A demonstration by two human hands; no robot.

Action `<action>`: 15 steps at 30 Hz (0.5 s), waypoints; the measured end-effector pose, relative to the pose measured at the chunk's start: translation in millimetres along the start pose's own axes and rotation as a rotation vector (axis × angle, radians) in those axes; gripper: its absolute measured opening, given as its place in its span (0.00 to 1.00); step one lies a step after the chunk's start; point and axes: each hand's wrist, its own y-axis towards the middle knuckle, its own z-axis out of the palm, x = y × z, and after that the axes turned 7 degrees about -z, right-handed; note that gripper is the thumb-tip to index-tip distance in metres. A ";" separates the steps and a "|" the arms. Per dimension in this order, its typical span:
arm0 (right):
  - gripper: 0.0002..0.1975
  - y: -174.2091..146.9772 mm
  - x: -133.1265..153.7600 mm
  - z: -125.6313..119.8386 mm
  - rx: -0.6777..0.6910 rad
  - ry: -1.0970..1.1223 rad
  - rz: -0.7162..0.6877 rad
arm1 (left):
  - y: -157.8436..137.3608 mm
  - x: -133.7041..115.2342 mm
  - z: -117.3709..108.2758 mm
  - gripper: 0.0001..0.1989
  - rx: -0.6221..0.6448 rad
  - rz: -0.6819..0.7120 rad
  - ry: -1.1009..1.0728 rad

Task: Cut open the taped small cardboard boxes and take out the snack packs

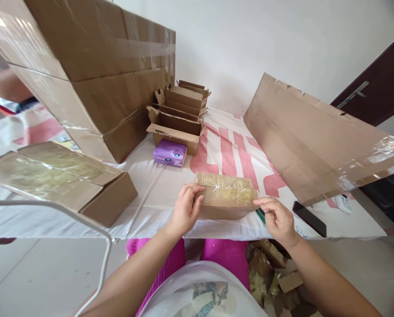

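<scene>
A small cardboard box (228, 211) lies in front of me near the table's front edge, with clear, yellowish tape over its top. At its left end my left hand (187, 207) is closed, thumb and fingers pinching the upper edge. My right hand (278, 218) is closed too, its thumb and forefinger at the box's right top corner, the other fingers curled in. Whether a strip of tape is also between those fingertips is too small to tell. A small green item (260, 215) lies partly hidden between the box and my right hand.
Open cardboard boxes (179, 127) stand in a row behind a purple tissue pack (169, 153). Large taped cartons (117, 79) are stacked left, beside a taped box (111, 198). At right are a cardboard panel (316, 141) and a phone (309, 219). Scraps (273, 277) lie below the table.
</scene>
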 end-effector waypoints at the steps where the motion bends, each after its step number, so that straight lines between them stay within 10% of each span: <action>1: 0.16 -1.4 -0.5 -0.6 0.004 0.022 0.037 | -0.2 0.0 0.0 0.09 0.001 0.002 0.001; 15: 0.14 6.6 -5.4 -0.4 0.205 -0.157 -0.105 | -1.6 1.3 -0.6 0.09 0.008 -0.002 0.020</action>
